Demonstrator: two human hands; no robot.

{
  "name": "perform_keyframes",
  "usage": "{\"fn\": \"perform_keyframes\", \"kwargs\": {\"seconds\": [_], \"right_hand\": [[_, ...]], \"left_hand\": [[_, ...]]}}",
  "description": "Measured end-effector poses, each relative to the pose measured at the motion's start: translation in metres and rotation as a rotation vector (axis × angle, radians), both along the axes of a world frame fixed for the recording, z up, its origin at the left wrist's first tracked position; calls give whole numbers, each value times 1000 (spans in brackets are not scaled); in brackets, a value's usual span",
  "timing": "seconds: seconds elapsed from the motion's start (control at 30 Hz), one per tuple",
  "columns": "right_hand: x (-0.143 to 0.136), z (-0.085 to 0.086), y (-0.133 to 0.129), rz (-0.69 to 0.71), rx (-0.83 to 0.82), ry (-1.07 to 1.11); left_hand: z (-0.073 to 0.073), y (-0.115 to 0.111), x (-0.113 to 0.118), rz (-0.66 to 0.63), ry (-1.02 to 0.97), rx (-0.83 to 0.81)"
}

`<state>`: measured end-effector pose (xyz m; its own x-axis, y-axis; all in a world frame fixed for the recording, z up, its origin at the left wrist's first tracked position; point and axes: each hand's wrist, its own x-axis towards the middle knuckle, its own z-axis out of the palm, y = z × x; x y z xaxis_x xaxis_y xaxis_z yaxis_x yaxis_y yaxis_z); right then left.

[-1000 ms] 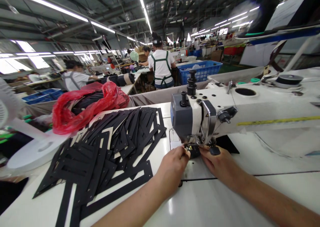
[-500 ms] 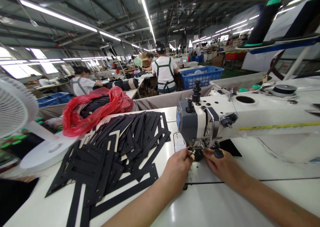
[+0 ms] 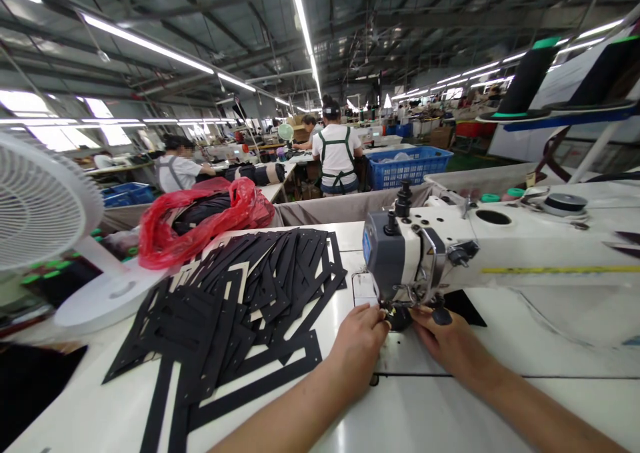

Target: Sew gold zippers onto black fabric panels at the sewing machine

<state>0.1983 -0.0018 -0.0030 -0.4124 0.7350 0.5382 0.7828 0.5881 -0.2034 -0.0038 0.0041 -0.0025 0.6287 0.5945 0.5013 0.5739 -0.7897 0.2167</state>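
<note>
Under the needle area of the white and grey sewing machine (image 3: 384,246) sits a small black piece (image 3: 399,318), mostly covered by machine parts and fingers. My left hand (image 3: 361,346) is closed at its left edge, fingertips pinched together. On the other side my right hand (image 3: 453,343) has its thumb and fingers closed at the piece's right edge, partly behind a dark knob of the machine. Black fabric (image 3: 466,308) lies flat behind the right hand. To the left, many flat black strips and frame-shaped cut pieces (image 3: 200,330) are heaped on the white table (image 3: 395,416).
A white fan (image 3: 107,290) stands at the left, beside a red plastic bag (image 3: 155,230) with dark material inside. Thread cones (image 3: 525,83) stand on a rack at the upper right. Beyond the table are a blue crate (image 3: 410,168) and a seated co-worker (image 3: 337,150).
The whole view has shifted slightly, so everything appears a little further right and lower. Both hands stay at the black piece by the needle, with hardly any movement relative to the machine.
</note>
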Motion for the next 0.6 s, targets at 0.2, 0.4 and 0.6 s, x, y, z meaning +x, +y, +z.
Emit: {"fn": "perform_keyframes", "kwargs": {"seconds": [0.2,0.4,0.6], "right_hand": [[1,-2,2,-6,-8,-6],[0,-1,2,-10,15,-3],[-1,0,2,-7,19,-7]], "left_hand": [[5,3,-1,-13,18,6],[7,2,-1,-4,37,14],[8,2,-1,1,32,17]]}}
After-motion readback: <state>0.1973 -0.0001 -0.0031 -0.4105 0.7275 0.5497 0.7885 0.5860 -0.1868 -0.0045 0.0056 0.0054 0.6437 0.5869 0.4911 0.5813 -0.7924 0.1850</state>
